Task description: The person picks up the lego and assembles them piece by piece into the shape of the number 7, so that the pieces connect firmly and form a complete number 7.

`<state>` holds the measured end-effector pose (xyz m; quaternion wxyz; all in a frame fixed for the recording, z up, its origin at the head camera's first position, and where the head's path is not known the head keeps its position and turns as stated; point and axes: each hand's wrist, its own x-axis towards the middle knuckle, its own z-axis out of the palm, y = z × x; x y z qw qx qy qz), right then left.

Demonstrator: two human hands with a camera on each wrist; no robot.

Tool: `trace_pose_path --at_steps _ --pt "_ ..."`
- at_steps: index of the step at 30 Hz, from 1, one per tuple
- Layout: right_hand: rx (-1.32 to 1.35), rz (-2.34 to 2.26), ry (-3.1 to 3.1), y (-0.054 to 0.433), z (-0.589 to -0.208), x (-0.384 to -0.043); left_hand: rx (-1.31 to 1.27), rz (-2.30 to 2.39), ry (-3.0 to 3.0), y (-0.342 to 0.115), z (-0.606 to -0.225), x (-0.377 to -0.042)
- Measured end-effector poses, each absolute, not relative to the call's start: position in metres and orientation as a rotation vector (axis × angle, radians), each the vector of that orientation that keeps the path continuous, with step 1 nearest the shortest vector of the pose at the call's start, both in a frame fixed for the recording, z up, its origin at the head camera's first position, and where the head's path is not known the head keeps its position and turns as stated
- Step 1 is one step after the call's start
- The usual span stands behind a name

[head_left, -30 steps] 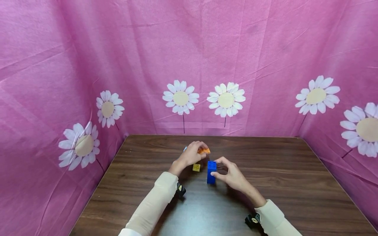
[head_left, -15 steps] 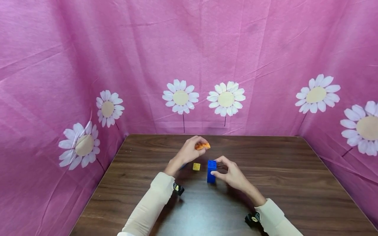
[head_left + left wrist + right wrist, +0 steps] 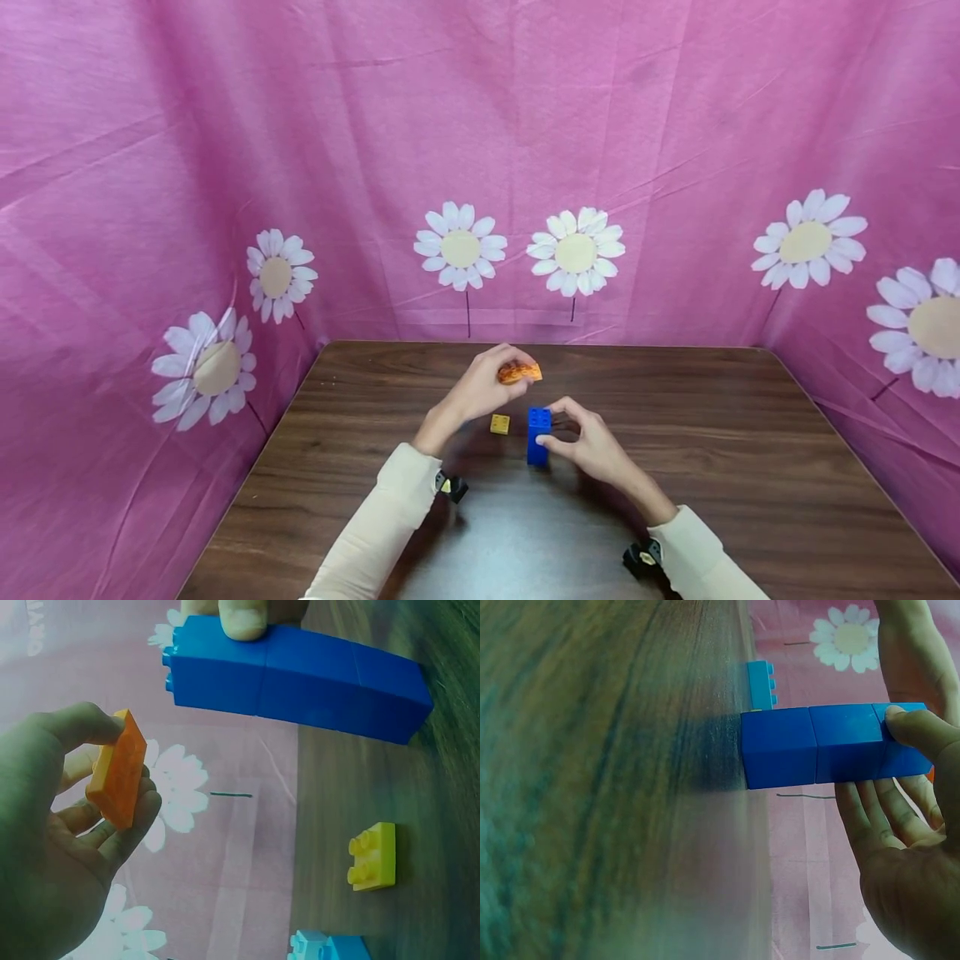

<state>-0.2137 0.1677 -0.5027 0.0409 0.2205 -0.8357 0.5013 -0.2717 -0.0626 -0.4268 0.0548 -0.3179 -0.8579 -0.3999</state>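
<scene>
Three blue toy bricks stacked into an upright tower (image 3: pixel 537 446) stand on the table. My right hand (image 3: pixel 592 446) grips the tower's upper part between thumb and fingers, as the right wrist view also shows. Raised above the table, behind and left of the tower, my left hand (image 3: pixel 480 385) pinches a thin orange brick (image 3: pixel 120 772) by its edges. A small yellow brick (image 3: pixel 500 424) lies studs up on the table, left of the tower and apart from it.
Light blue and blue bricks (image 3: pixel 330 946) sit near the yellow one in the left wrist view; the left hand and forearm hide them in the head view. Behind the brown wooden table (image 3: pixel 675 400) hangs a pink cloth (image 3: pixel 660 125) with daisies.
My left hand has lifted the orange brick up off the far part of the table, then moved slightly right with it. The right hand and the tower have stayed in place.
</scene>
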Motion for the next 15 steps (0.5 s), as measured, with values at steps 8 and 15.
trace_pose_path --at_steps 8,15 --pt "0.684 1.533 -2.565 0.168 -0.504 -0.215 -1.048 -1.189 -2.573 -0.065 -0.421 -0.263" --pt "0.677 1.540 -2.565 0.168 -0.503 -0.213 -1.122 -1.195 -2.556 -0.066 -0.420 -0.253"
